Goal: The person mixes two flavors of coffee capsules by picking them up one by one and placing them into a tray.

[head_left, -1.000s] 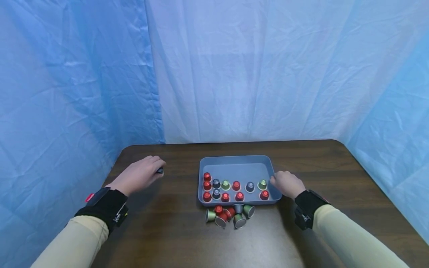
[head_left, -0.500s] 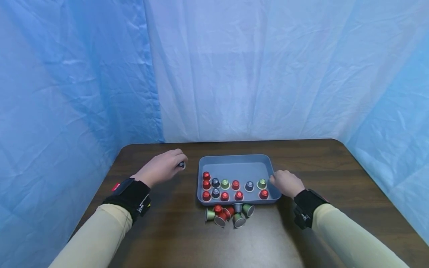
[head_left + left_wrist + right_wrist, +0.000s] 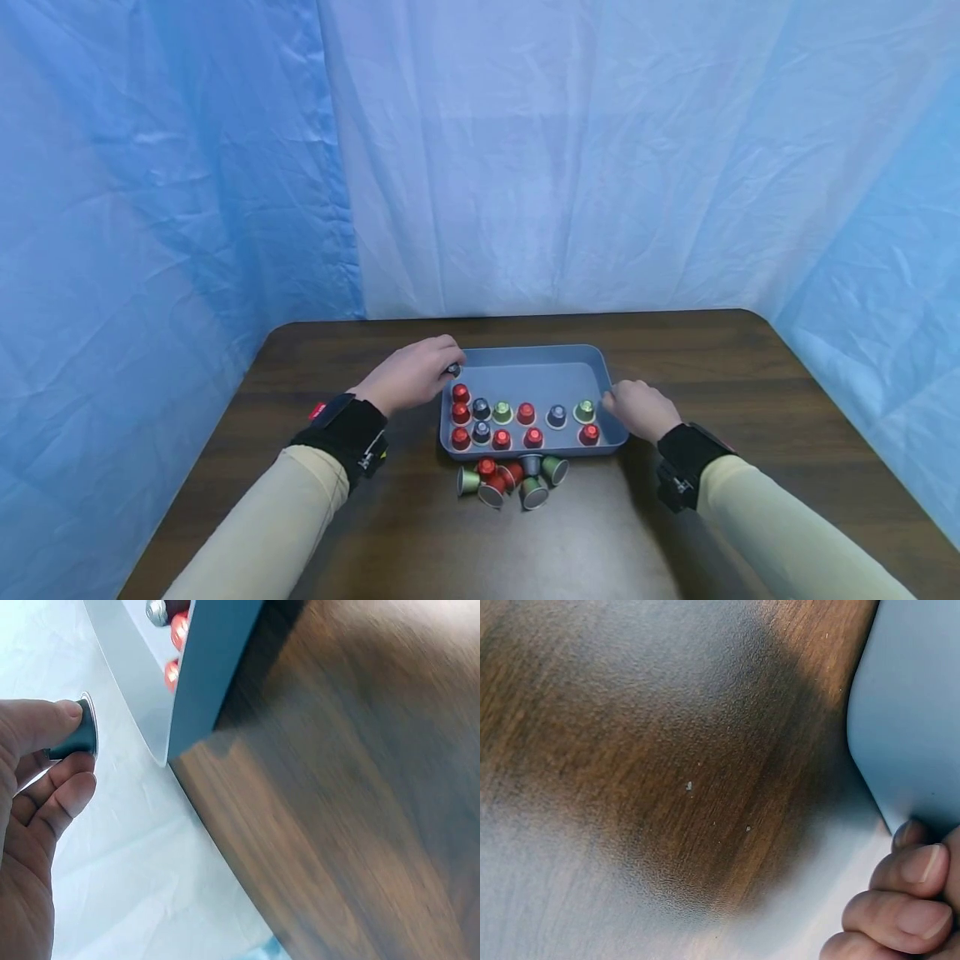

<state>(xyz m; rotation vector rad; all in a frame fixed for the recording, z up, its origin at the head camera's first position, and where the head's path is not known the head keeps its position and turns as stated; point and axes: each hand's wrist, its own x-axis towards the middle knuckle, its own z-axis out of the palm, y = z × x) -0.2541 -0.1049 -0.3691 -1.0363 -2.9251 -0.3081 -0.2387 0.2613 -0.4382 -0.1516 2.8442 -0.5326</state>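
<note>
My left hand (image 3: 412,372) pinches a dark coffee capsule (image 3: 84,736) between thumb and fingers, near the left rim of a grey-blue tray (image 3: 536,358). The capsule's flat foil rim faces outward in the left wrist view. Red, green and dark blue capsules stand in the tray's front half, dome up, including a red capsule (image 3: 461,393) just below my left hand. At the tray's right side my right hand (image 3: 643,410) holds the edge, its fingers (image 3: 911,919) curled against the outer wall in the right wrist view. The thumb is hidden there.
Several loose capsules, among them a green capsule (image 3: 534,495) and a red capsule (image 3: 492,492), lie piled at the tray's front edge on the dark wooden table (image 3: 420,533). Pale blue cloth (image 3: 480,167) hangs behind and on both sides of the table.
Carrying the dark capsule, my left hand has moved right from the table's left side to the tray's left rim. My right hand has stayed at the tray.
</note>
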